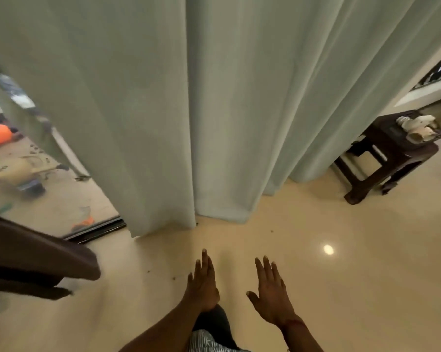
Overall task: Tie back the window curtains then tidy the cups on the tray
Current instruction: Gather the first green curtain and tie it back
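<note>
Both off curtain — left hand, right hand

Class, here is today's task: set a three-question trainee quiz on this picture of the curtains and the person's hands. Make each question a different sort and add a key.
1. True or false: the left hand grips the curtain.
2. Where does the dark stool stand? A: to the left of the curtain. B: to the right of the curtain. C: between the two hands.
3. Fill the gap with "straight" or "curled": the fingers of the right hand are ____.

Key: 1 false, since it is held out over the floor, apart from the cloth; 2 B; 3 straight.
</note>
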